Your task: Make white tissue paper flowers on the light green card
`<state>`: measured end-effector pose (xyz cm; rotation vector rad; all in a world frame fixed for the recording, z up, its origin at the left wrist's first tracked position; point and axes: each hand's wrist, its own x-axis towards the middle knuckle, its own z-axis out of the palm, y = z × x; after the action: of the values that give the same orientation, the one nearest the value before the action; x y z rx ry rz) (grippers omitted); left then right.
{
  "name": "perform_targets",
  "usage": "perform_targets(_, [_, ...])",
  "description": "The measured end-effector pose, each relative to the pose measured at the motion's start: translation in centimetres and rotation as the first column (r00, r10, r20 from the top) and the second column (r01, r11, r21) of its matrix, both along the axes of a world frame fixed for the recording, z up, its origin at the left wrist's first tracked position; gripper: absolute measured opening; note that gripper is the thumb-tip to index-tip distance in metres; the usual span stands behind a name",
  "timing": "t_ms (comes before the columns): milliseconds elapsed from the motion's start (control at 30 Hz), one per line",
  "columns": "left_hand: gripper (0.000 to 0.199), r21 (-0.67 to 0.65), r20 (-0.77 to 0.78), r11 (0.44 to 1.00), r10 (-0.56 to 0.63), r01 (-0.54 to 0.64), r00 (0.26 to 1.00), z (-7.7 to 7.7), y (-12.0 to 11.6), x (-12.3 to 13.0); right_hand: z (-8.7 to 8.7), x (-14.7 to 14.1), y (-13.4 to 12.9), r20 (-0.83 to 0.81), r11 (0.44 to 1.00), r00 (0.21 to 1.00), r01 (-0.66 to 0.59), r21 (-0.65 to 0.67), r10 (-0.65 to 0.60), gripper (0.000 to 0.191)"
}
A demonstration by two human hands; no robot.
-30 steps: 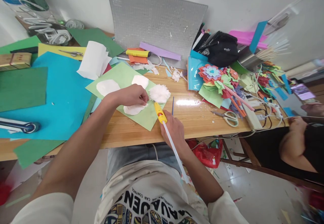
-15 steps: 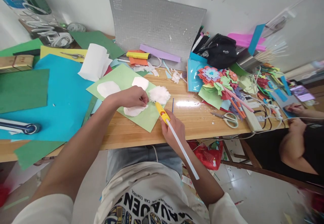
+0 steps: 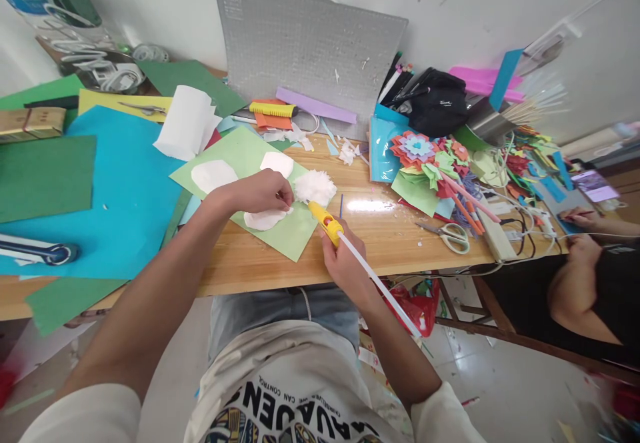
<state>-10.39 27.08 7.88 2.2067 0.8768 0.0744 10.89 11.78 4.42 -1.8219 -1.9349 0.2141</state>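
My right hand (image 3: 345, 253) is wrapped round a yellow hot glue gun (image 3: 324, 221), from which a long white glue stick (image 3: 383, 286) trails back over the forearm. The gun's nozzle points at the near-left edge of a ruffled white paper puff (image 3: 316, 188). Just left of the nozzle, my left hand (image 3: 270, 193) has its fingertips pinched together; whatever they hold is hidden. White paper cutouts, one (image 3: 215, 176) at the left, one (image 3: 277, 162) behind the hand and one (image 3: 265, 219) partly under it, lie on a light green sheet (image 3: 295, 239).
Scissors (image 3: 453, 236) lie to the right, near layered paper flowers (image 3: 417, 147). A white paper roll (image 3: 184, 123) and blue sheet (image 3: 125, 196) are at left. A grey cutting mat (image 3: 310, 56) leans on the wall. Another person's hand (image 3: 583, 216) is far right.
My right hand has turned and shifted slightly right, so the glue gun tilts more and its glue stick swings right. My left hand stays in nearly the same place.
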Motion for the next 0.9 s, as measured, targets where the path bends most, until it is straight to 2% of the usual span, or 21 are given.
perform_targets(333, [0.015, 0.083, 0.138, 0.993, -0.092, 0.081, 0.986, 1.3, -0.9, 0.5, -0.1, 0.1, -0.1, -0.084, 1.0, 0.996, -0.018, 0.01, 0.019, 0.031])
perform_targets(633, [0.015, 0.091, 0.109, 0.996, -0.012, 0.002, 0.994, 1.0, -0.8, 0.6, -0.2, 0.4, -0.3, -0.091, 1.0, 0.996, -0.003, 0.012, 0.005, 0.032])
perform_targets(900, [0.014, 0.067, 0.106, 0.998, 0.0, -0.007, 0.994, 0.6, -0.5, 0.4, 0.4, 0.1, 0.1, -0.08, 1.0, 0.997, -0.017, 0.013, 0.018, 0.031])
